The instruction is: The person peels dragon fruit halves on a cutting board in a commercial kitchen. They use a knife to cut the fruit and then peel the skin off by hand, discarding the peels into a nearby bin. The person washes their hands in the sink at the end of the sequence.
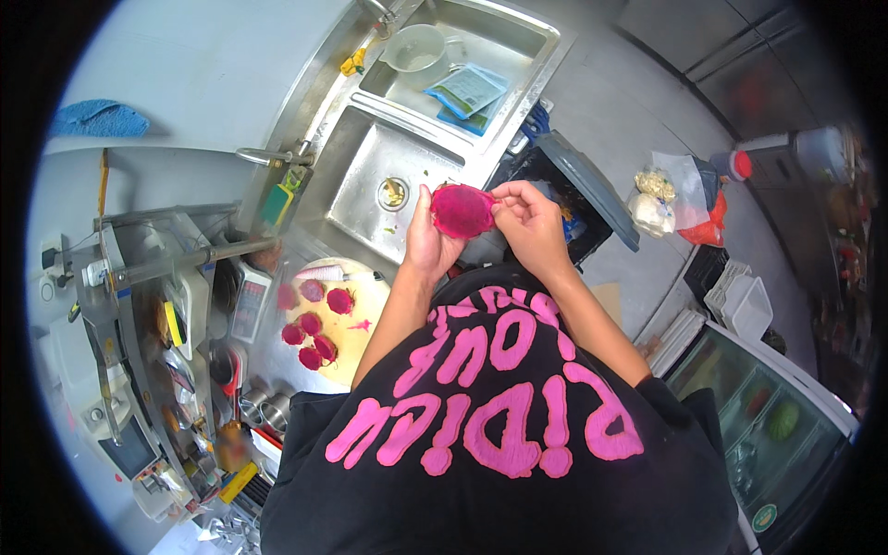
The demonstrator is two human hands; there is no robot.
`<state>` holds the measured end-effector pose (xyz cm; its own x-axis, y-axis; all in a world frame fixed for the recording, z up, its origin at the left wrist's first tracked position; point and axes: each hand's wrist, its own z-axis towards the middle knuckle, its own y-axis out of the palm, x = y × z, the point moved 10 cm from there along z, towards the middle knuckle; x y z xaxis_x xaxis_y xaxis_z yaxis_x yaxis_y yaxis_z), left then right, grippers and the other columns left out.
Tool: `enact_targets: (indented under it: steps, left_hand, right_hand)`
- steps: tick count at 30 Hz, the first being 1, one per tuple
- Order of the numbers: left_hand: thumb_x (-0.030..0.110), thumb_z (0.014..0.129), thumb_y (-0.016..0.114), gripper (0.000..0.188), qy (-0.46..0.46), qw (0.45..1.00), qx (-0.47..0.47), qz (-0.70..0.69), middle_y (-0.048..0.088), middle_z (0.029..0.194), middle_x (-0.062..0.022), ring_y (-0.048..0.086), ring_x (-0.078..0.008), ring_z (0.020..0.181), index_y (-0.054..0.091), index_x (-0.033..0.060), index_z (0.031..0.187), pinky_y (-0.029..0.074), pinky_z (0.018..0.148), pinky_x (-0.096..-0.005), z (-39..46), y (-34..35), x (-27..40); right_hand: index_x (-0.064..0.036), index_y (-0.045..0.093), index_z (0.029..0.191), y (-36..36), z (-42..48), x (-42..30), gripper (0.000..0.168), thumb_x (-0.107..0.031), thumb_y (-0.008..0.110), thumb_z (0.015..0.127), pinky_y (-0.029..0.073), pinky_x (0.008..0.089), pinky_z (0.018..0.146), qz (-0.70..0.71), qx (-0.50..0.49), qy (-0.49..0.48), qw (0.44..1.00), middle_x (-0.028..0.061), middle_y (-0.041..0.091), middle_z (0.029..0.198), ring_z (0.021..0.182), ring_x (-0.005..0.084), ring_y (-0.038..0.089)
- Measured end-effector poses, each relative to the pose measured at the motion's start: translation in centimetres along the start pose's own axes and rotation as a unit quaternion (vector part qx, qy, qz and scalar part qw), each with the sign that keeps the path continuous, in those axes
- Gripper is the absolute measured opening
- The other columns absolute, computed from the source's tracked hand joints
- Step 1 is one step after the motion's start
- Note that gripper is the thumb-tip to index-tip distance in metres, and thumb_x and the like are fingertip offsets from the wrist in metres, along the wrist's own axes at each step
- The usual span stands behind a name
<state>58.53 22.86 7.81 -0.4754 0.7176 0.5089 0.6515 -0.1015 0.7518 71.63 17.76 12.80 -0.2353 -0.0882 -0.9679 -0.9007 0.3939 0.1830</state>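
Observation:
A magenta piece of dragon fruit [463, 211] is held in front of my body, close to the sink's near edge. My left hand [431, 232] cups it from the left, thumb up along its side. The fingertips of my right hand [528, 220] pinch its right edge. On a round pale cutting board [371, 316] to the left lie several pieces of red dragon fruit [340, 301], a small pink scrap and a knife [329, 272] with a dark handle. Yellowish scraps [395, 193] sit in the drain of the steel sink basin [361, 208].
Behind, a second basin [527, 35] holds a clear bowl [416, 48] and blue packets [466, 91]. A dark bin [590, 236] with its lid raised [590, 184] stands right of the sink. Crowded shelves [187, 263] rise at left; a glass-topped cooler [756, 402] is at lower right.

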Motion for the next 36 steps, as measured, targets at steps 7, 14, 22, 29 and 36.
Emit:
enact_targets:
  steps: [7,14,22,29,36]
  left_hand:
    - [0.059,0.105,0.025,0.060,0.042,0.995,0.014,0.084,0.062,0.095,-0.0095,0.062,-0.0211,0.088,0.054,0.0065,0.100,0.052,0.083,-0.0362,-0.5,-0.1,1.4]
    - [0.060,0.104,0.030,0.059,0.073,0.994,0.078,0.021,0.059,0.087,-0.0082,0.058,-0.0206,0.079,0.055,0.0073,0.094,0.049,0.073,-0.0345,-1.0,-1.4,1.1]
    - [0.062,0.103,0.032,0.060,0.058,0.996,0.020,-0.069,0.053,0.078,-0.0056,0.050,-0.0193,0.071,0.053,0.0099,0.081,0.045,0.068,-0.0337,-0.5,-0.5,0.5]
    - [0.062,0.102,0.035,0.060,0.037,0.989,0.062,-0.132,0.054,0.077,-0.0057,0.052,-0.0200,0.073,0.055,0.0108,0.079,0.045,0.072,-0.0355,-0.7,-0.8,0.1]
    - [0.062,0.102,0.036,0.055,0.039,0.986,0.023,-0.159,0.060,0.079,-0.0039,0.057,-0.0193,0.075,0.059,0.0156,0.083,0.047,0.069,-0.0351,-0.4,-1.3,-0.3]
  right_hand:
    - [0.006,0.062,0.087,1.2,-0.3,-3.0,0.007,0.000,0.066,0.090,0.055,0.0235,0.068,-0.153,-0.077,-0.099,0.980,0.0088,0.070,0.088,0.074,0.0074,0.065]
    - [0.006,0.063,0.085,2.3,-0.1,-2.4,0.012,-0.005,0.067,0.086,0.056,0.0285,0.068,-0.092,-0.060,-0.070,0.992,0.0123,0.071,0.080,0.071,0.0141,0.069]
    - [0.007,0.062,0.084,2.9,-0.1,-1.5,0.010,-0.002,0.067,0.085,0.052,0.0227,0.059,-0.034,-0.028,-0.021,0.999,0.0050,0.067,0.072,0.066,0.0045,0.060]
    - [0.007,0.062,0.083,3.4,0.0,-1.4,0.010,-0.002,0.066,0.084,0.051,0.0227,0.059,-0.023,-0.027,-0.010,0.999,0.0058,0.067,0.072,0.065,0.0048,0.060]
    - [0.006,0.062,0.083,3.5,-0.1,-1.2,0.011,-0.003,0.067,0.083,0.051,0.0235,0.060,-0.047,-0.013,-0.014,0.999,0.0072,0.068,0.074,0.066,0.0058,0.061]
